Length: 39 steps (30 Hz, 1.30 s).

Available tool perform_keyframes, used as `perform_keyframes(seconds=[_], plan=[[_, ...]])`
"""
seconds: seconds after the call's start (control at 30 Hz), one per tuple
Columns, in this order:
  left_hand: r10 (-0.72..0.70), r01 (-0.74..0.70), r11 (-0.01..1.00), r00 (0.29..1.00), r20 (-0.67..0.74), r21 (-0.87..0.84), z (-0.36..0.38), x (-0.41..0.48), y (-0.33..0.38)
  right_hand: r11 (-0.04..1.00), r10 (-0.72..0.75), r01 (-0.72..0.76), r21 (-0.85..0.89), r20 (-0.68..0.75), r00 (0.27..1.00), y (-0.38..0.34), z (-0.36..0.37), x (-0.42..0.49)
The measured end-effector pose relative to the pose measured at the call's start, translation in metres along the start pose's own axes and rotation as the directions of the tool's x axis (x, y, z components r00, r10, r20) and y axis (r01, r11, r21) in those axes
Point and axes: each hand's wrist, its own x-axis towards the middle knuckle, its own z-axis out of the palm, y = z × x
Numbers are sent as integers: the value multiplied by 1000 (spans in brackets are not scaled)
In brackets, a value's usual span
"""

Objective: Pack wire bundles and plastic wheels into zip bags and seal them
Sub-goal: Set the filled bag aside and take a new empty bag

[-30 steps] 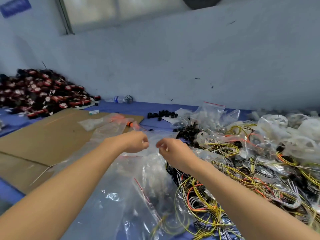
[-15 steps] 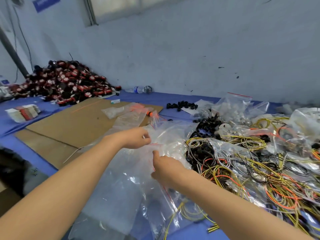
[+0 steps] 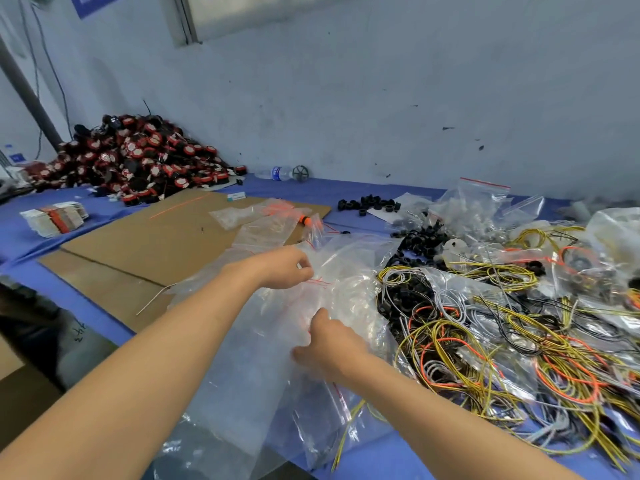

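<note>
Since a second ago the right hand has dropped toward the table's near edge, gripping the zip bag whose red seal the left hand pinches farther back, with the wire bundles lying just right of the right hand.

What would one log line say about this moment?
left hand: pinches zip bag | right hand: grips zip bag | wire bundles: piled at right

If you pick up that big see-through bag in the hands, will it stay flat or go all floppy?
Probably floppy: the bag is thin, creased film that wrinkles between the left hand and right hand. It likely feels light, since nothing bulky shows inside it. Its shiny surface may be slippery.
</note>
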Motion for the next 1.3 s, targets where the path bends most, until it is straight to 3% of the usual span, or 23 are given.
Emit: perform_keyframes(seconds=[0.13,0.27,0.43,0.53,0.77,0.9,1.0,1.2,1.3], plan=[[-5,4,999,1000,-25,-42,4,-5,-9,998,-1,6,61,-87,996,5,-3,5],[-9,4,997,997,-75,-73,6,-9,-19,987,88,-50,153,-250,964,35,-36,18],[-30,-79,955,932,-360,-284,35,-9,-23,953,240,-137,270,-399,885,93,-78,25],[-8,-151,957,840,-542,-247,76,-11,-10,933,302,-173,315,-428,852,116,-88,23],[15,-92,992,758,-653,-84,151,-3,18,924,263,-68,376,-495,828,136,-94,14],[12,-113,988,749,-662,-109,144,26,34,915,217,48,401,-589,778,141,-103,1],[47,-159,981,762,-646,-116,139,48,46,935,217,39,353,-657,722,153,-114,-10],[99,-220,966,797,-596,-134,131,67,48,904,255,64,422,-655,712,166,-125,-35],[82,-210,961,837,-540,-180,127,69,43,869,312,95,485,-687,657,170,-132,-44]])
